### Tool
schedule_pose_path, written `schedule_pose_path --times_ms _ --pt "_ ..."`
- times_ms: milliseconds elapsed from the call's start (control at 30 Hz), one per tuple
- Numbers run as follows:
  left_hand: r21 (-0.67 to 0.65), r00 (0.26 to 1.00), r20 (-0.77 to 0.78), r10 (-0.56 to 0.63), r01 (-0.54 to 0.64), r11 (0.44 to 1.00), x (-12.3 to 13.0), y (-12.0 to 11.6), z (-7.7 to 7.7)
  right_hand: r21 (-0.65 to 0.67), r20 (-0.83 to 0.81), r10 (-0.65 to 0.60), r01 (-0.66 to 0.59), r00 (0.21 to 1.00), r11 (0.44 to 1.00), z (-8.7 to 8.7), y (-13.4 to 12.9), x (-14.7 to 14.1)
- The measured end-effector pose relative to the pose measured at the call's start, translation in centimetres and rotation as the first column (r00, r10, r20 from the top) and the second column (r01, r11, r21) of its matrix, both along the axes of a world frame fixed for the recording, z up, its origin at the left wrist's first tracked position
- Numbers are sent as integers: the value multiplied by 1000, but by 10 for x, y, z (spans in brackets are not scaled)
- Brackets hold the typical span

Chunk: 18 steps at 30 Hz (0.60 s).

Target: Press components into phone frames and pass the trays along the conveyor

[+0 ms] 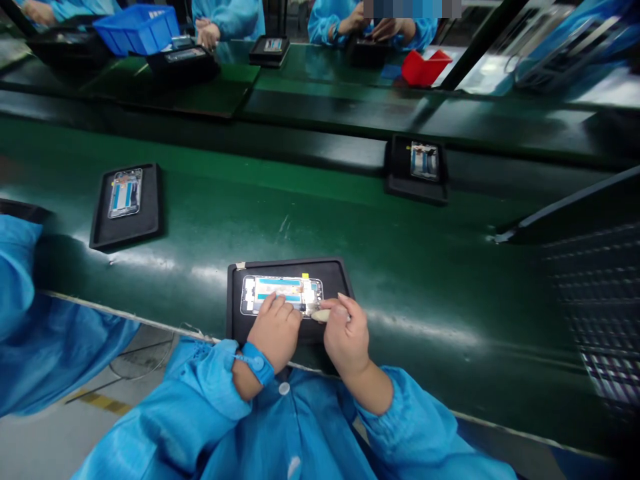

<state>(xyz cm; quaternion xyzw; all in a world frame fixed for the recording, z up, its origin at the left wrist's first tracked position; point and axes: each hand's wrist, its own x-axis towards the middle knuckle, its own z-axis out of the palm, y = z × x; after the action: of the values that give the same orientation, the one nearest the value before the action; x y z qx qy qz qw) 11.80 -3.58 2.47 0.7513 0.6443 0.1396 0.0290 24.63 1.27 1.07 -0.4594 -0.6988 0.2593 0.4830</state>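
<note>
Handwork on an opened handset at a green bench (210,220); clock positions are read from the handset as centre. The opened handset (281,295) lies flat in a black tray (330,272) at the bench's near edge, its long side running roughly from nine to three o'clock. Blue strips line its middle, and a yellow tab (305,275) projects between one and two o'clock. The left hand (277,328), at six o'clock, rests its fingertips on the handset, fingers side by side and clamped on nothing visible; a blue band (257,364) circles the wrist. The right hand (347,330), at four o'clock, has thumb and fingers closed around a pale pointed tool (321,315). The tool's tip meets or overhangs the handset's edge; contact cannot be told. Similar loaded trays lie at ten o'clock (150,227) and between one and two. A red bin (425,69) stands at one o'clock, a blue crate (135,30) at eleven.
</note>
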Motion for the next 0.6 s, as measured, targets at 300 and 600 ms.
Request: schedule_pose_path --times_ms 300,600 --pt "-15 1000 10 -5 5 1000 -1 1 0 54 232 90 -105 969 993 18 6 -8" --pt "5 990 133 37 -38 999 -5 0 1 -479 -69 -16 -19 997 878 18 20 -12"
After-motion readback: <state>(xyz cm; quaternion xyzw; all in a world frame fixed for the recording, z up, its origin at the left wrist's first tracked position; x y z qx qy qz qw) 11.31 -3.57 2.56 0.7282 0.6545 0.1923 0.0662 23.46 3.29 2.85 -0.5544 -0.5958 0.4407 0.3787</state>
